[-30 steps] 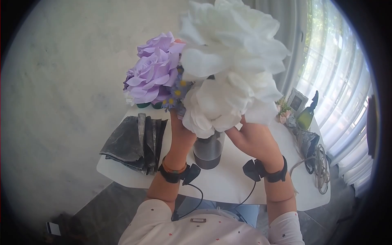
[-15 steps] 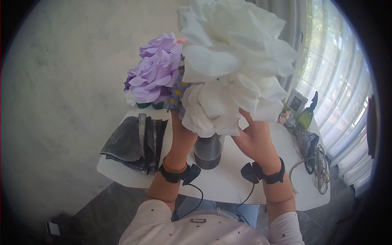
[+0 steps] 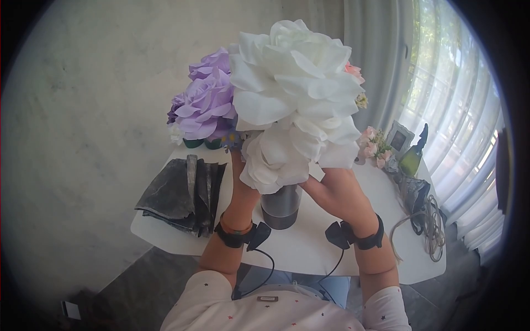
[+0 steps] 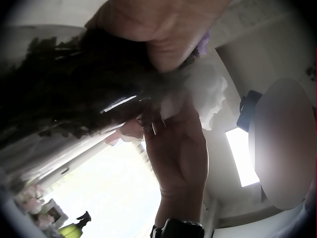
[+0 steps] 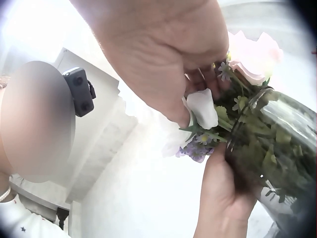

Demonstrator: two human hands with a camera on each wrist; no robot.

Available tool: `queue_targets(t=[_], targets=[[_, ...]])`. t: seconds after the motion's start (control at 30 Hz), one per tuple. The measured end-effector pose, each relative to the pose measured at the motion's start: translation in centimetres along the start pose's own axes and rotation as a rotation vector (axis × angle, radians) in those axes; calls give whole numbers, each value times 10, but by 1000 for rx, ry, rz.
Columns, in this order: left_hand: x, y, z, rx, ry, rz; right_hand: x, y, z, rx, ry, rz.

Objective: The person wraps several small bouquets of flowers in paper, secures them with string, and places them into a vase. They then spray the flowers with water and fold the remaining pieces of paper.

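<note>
Two large white artificial roses [image 3: 292, 77] stand in a tall glass vase [image 3: 280, 207] in front of the person, in the head view. In the right wrist view, the left hand [image 5: 223, 198] grips the glass vase [image 5: 270, 144] just below its rim. Above the rim, the right hand [image 5: 163, 54] has its fingers curled in among the stems, with a white petal [image 5: 202, 110] between thumb and fingers. White blooms cover most of both hands' fingers in the head view. Green leaves and stems fill the glass, and a pale pink bloom [image 5: 255, 57] rises beside the fingers.
Lilac roses [image 3: 207, 99] stand at the table's back left, behind folded dark cloth [image 3: 176, 193]. Along the right side are small pink flowers [image 3: 372, 146], a picture frame [image 3: 399, 137], a green spray bottle [image 3: 413, 160], crumpled grey plastic [image 3: 414, 193] and a coiled cord [image 3: 435, 231].
The white roses have shifted back and left, away from the head camera. A coral-pink bloom now shows at their right, and they cover more of the lilac roses. The left hand stays at the vase.
</note>
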State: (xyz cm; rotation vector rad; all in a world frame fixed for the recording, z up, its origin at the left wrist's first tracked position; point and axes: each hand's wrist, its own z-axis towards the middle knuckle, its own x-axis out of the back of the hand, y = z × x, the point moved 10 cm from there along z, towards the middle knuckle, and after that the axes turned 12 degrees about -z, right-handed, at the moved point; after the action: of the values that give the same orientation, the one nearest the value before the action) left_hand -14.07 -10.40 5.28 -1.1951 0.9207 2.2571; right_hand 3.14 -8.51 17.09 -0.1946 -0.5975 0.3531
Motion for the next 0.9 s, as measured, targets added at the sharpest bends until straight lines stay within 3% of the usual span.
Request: queue_targets(t=[0.03,0.1,0.2,0.23,0.3,0.4,0.57,0.7,0.73,0.83,0.9], targets=[[0,0,-2,0,-1,0,-1,0,-1,7,2,-6],[-34,27,-18,-409,-160,1078,-7,10,-6,-50,-33,15],[-35,28,-13,-452,-245,1154,-17,22,-10,-72,-103,5],[-28,27,-11,-452,-245,1154,-21,21,-10,-37,-137,-27],[21,15,3,-143,-24,321,-17,6,-4,37,-108,-99],[39,0,-1,-44,54,72,-10,-13,1,135,-59,-187],[41,-2,5,2,49,-2,-5,-21,-1,188,-31,-211],[38,-3,12,48,37,-80,-5,-5,-6,59,-73,-143],[20,-4,8,50,35,-82,-3,1,-8,-7,-65,-81],[5,9,-9,-87,187,154,7,-4,-5,-2,-19,-83],[-10,15,-10,-168,-19,361,5,-3,-5,2,8,-64]])
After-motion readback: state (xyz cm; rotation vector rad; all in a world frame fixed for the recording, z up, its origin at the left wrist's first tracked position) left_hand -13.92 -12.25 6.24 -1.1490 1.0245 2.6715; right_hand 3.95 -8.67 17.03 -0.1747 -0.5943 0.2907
